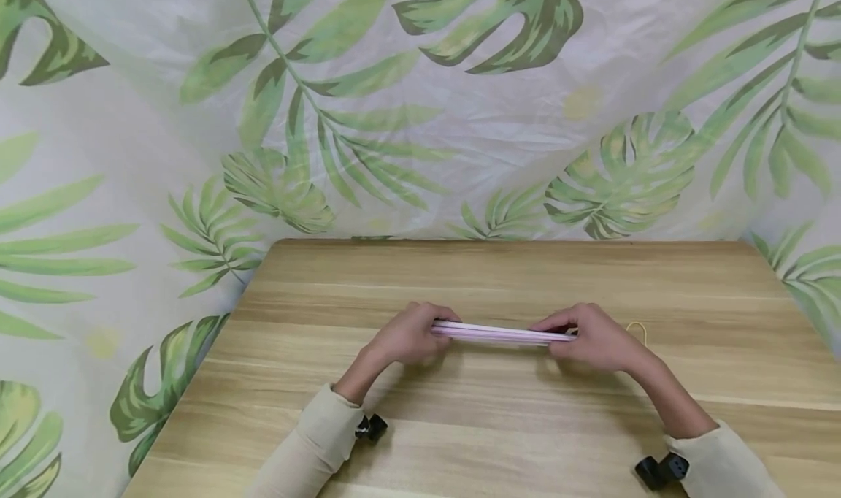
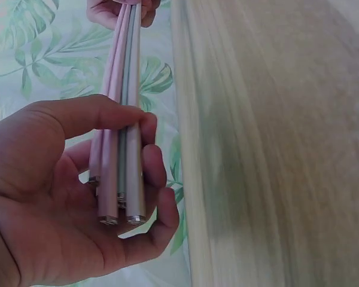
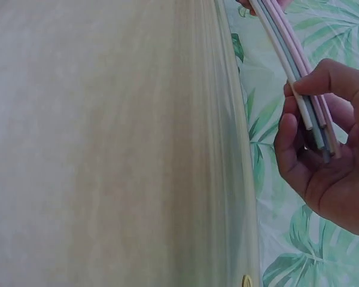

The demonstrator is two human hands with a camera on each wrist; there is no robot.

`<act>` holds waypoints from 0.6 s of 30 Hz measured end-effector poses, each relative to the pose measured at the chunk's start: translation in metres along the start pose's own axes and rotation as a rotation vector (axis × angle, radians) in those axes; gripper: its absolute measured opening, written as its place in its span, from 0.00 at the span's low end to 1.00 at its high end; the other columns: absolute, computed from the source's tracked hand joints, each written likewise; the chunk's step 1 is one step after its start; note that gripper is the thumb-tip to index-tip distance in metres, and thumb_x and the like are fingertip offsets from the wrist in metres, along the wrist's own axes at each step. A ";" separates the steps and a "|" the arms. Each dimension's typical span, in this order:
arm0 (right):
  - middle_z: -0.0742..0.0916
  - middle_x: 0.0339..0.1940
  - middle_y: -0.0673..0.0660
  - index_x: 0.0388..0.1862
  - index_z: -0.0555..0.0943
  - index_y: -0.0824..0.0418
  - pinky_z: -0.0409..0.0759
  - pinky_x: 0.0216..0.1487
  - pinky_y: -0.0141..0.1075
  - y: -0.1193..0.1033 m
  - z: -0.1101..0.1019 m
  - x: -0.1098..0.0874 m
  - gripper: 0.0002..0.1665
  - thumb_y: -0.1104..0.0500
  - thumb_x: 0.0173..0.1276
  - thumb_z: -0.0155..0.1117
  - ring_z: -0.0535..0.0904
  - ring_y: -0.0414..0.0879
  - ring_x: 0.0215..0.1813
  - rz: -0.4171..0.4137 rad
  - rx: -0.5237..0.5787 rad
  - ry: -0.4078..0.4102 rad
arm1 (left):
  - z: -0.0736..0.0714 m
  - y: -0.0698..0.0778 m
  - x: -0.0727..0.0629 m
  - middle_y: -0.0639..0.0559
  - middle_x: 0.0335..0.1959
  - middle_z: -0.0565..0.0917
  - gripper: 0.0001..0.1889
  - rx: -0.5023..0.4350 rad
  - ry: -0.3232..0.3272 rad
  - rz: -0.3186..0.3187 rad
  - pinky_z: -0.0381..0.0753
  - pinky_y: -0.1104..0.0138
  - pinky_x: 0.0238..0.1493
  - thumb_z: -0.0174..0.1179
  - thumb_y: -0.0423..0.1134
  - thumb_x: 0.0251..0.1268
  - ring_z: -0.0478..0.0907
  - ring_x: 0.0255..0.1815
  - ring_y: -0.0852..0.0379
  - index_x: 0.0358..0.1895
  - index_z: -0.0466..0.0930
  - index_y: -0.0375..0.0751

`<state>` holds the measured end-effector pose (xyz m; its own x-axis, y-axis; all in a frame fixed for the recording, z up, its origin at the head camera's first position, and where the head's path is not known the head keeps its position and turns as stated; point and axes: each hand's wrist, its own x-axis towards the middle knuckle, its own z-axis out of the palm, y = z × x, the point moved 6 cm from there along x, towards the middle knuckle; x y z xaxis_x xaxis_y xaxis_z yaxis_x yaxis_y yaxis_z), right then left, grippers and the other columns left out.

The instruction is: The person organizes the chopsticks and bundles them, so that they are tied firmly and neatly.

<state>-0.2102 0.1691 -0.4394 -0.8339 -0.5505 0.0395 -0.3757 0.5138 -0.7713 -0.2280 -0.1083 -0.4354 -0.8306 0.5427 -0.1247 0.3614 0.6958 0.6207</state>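
Note:
A bundle of several chopsticks (image 1: 499, 333), in pink, grey-green and beige, spans the gap between my two hands above the table. The left hand (image 1: 415, 331) grips its thicker, squared ends, thumb laid across the top and fingers curled beneath, as the left wrist view shows. At the other end, the right hand (image 1: 591, 337) holds the thinner tips between thumb and curled fingers. Those chopsticks (image 3: 299, 89) have slightly uneven tips in the right wrist view. Just behind the right wrist lies a thin yellow loop (image 1: 637, 330), partly covered by the hand.
The wood-grain table (image 1: 460, 425) extends under both arms. A leaf-patterned cloth (image 1: 499, 140) hangs behind it and along both sides. Small black devices (image 1: 373, 428) are strapped at the cuffs of the beige sleeves (image 1: 315, 439).

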 end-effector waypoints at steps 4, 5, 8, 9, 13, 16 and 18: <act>0.93 0.47 0.57 0.57 0.91 0.61 0.80 0.40 0.31 -0.001 -0.004 -0.002 0.20 0.68 0.66 0.71 0.79 0.33 0.39 -0.002 0.022 0.027 | -0.004 0.001 0.000 0.52 0.43 0.93 0.11 -0.055 0.040 0.004 0.81 0.66 0.42 0.70 0.31 0.69 0.80 0.34 0.62 0.51 0.92 0.45; 0.93 0.45 0.57 0.57 0.91 0.61 0.79 0.37 0.31 -0.001 -0.005 -0.002 0.20 0.68 0.66 0.70 0.78 0.34 0.36 0.002 0.033 0.032 | -0.006 0.002 0.000 0.53 0.42 0.93 0.11 -0.067 0.050 0.003 0.80 0.67 0.41 0.71 0.31 0.69 0.80 0.34 0.63 0.51 0.92 0.45; 0.91 0.41 0.60 0.58 0.91 0.62 0.77 0.30 0.31 0.000 -0.006 -0.002 0.21 0.70 0.67 0.68 0.78 0.36 0.29 0.018 0.089 0.041 | -0.009 0.002 -0.001 0.53 0.41 0.92 0.11 -0.095 0.082 -0.001 0.79 0.68 0.38 0.72 0.32 0.68 0.79 0.32 0.63 0.51 0.92 0.46; 0.91 0.41 0.61 0.58 0.90 0.62 0.76 0.28 0.32 0.001 -0.006 -0.002 0.21 0.70 0.68 0.68 0.78 0.36 0.27 0.030 0.112 0.041 | -0.010 0.002 -0.001 0.53 0.40 0.92 0.11 -0.104 0.092 -0.005 0.79 0.68 0.37 0.72 0.32 0.67 0.78 0.31 0.63 0.50 0.92 0.46; 0.90 0.41 0.65 0.58 0.90 0.62 0.75 0.24 0.32 0.003 -0.006 -0.002 0.20 0.71 0.69 0.66 0.77 0.37 0.23 0.064 0.181 0.051 | -0.013 0.002 -0.001 0.53 0.38 0.92 0.11 -0.137 0.127 -0.004 0.77 0.69 0.33 0.72 0.32 0.66 0.77 0.28 0.63 0.49 0.92 0.46; 0.90 0.42 0.64 0.57 0.90 0.61 0.75 0.26 0.32 0.002 -0.007 -0.002 0.20 0.71 0.69 0.66 0.77 0.36 0.26 0.063 0.196 0.076 | -0.013 0.003 0.000 0.54 0.38 0.92 0.10 -0.152 0.135 0.001 0.77 0.69 0.33 0.72 0.32 0.65 0.77 0.29 0.63 0.48 0.92 0.47; 0.92 0.45 0.62 0.57 0.90 0.60 0.77 0.31 0.31 0.000 -0.008 -0.002 0.20 0.71 0.69 0.66 0.78 0.36 0.31 0.050 0.196 0.092 | -0.014 0.004 0.001 0.54 0.38 0.92 0.10 -0.149 0.133 0.010 0.77 0.69 0.34 0.72 0.32 0.64 0.77 0.29 0.63 0.47 0.92 0.47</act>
<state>-0.2115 0.1760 -0.4347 -0.8862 -0.4605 0.0496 -0.2553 0.3963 -0.8819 -0.2329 -0.1117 -0.4227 -0.8793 0.4757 -0.0210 0.3114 0.6079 0.7304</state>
